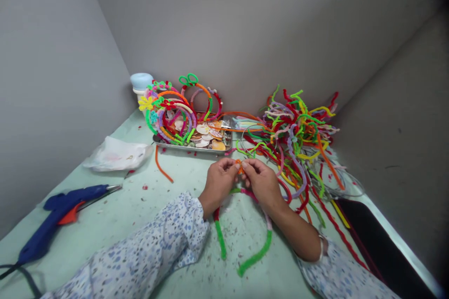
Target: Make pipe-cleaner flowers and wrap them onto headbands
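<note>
From where I stand, the fingers of the left hand point(220, 181) and of the right hand point(262, 181) are pinched together on a small orange piece point(240, 167), just before the metal tray point(191, 149), near its right corner. Below the hands, on the tray's near side, lies a fuzzy arched band point(257, 258), with green ends apart. Fuzzy stems point(298, 126) are tangled right of the tray, whose rim is thin. Between tray and blue glue gun point(56, 224), the pale counter point(140, 210) shows small scraps.

Blue-spotted white sleeves point(140, 247) accompany a pale bracelet point(321, 248).
</note>
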Demonstrator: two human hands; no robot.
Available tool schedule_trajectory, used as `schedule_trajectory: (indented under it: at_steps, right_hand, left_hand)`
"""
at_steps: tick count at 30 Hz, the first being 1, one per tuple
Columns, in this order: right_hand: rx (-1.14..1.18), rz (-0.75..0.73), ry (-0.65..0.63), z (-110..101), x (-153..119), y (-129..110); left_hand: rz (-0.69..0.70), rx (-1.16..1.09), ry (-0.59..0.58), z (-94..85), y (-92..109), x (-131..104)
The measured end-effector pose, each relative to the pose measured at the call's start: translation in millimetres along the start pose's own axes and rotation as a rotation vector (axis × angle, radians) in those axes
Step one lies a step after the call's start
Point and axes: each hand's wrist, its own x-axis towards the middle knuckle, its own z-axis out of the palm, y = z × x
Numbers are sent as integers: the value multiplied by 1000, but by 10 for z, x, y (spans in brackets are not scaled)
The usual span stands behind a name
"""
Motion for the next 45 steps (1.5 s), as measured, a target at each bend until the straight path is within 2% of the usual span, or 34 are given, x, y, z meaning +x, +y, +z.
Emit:
schedule_trajectory:
  at_steps: [9, 13, 17, 21, 26, 33, 36, 40, 45]
  right_hand:
    - [67, 21, -26, -2, 16, -31]
    - [82, 25, -84, -70, 70, -4]
    - [44, 3, -69, -103, 97, 14]
    - [32, 16, -55, -93, 81, 9]
    - [71, -1, -85, -88, 48, -13]
    - [-25, 3, -67, -84, 31, -63]
    - [48, 28, -86, -107, 70, 7]
    - [197, -10, -21, -127, 136, 111]
    - [210, 6, -37, -117, 149, 128]
  left_hand:
    - [-73, -163, -30, 41, 36, 11]
    - [-96, -165, -70, 13, 24, 25]
    - [-80, -158, -125, -10, 30, 27]
    - [-79, -170, -123, 8, 45, 24]
    - [-100, -102, -81, 9, 8, 29]
    - [-58, 27, -119, -15, -33, 26]
    - [-92, -66, -159, -7, 19, 17]
    - [-113, -177, -177, -17, 83, 17]
    - [-115, -143, -152, -39, 48, 53]
